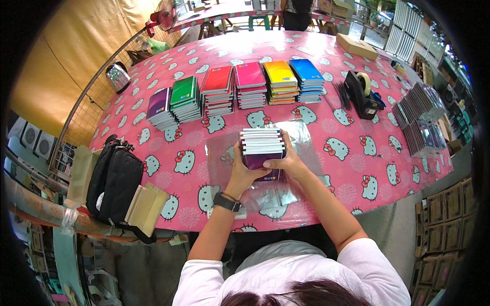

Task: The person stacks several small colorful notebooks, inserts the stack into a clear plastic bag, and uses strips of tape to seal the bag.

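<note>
Between my two hands is a stack of small spiral notebooks (261,142), its white page edges facing up and a purple cover toward me. My left hand (243,169) grips the stack's left side, a dark watch on that wrist. On the right side my right hand (290,162) is wrapped round it, the thumb across the purple cover. Clear plastic sheets (301,140) lie on the table under the stack. Beyond my hands stand piles of notebooks in a row: purple (160,101), green (184,90), red (218,79), pink (250,75), yellow (280,72) and blue (307,70).
A tape dispenser (361,97) stands at right, near stacks of wrapped notebooks (421,115). At left are a black bag (116,181) and a steel kettle (118,78). A cardboard box (357,47) sits at the far right of the pink patterned table (194,148).
</note>
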A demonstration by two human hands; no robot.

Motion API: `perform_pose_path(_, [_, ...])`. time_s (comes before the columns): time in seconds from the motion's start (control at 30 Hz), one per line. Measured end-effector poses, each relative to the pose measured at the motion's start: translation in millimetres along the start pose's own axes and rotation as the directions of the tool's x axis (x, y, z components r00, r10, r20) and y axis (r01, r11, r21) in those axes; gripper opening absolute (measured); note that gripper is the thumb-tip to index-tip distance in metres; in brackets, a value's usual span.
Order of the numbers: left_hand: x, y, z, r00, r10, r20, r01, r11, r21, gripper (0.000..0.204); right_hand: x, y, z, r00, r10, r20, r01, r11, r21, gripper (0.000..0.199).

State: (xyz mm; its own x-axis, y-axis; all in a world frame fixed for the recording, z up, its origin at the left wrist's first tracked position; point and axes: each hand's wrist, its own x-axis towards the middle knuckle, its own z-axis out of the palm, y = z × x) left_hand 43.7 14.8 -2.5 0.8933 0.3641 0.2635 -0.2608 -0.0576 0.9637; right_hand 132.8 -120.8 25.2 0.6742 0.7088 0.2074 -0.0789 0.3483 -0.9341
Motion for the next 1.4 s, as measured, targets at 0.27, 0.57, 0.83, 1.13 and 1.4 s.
perform_pose_path(0.27, [-15, 61, -6, 0.905, 0.424, 0.026, -0.375, 0.769, 0.517, 0.083, -38, -31, -34, 0.959, -0.037, 0.282, 0.261, 0.505, -0.823, 0.103])
perform_pose_path(0.57, [-21, 66, -36, 0.943, 0.261, -0.208, -0.237, 0.962, 0.135, 0.067, -102, -39, -80, 0.992, 0.123, -0.004, -0.008, 0.027, -1.000, 0.074])
perform_pose_path(0.83, [-9, 83, 36, 0.408, 0.705, 0.580, -0.875, 0.121, 0.469, 0.051, -76, -75, -50, 0.900, 0.340, 0.271, -0.434, 0.665, 0.608, 0.063])
perform_pose_path(1.13, [-10, 4, 42, 0.846, -0.040, 0.531, -0.480, 0.373, 0.794, 0.068, -134, -41, -121, 0.856, 0.334, -0.395, -0.035, 0.800, 0.599, 0.057])
perform_pose_path(1.4, [-14, 32, 34, 0.873, -0.314, 0.374, -0.316, 0.220, 0.923, 0.070, -144, -37, -138, 0.866, 0.173, -0.470, 0.229, 0.697, 0.679, 0.060])
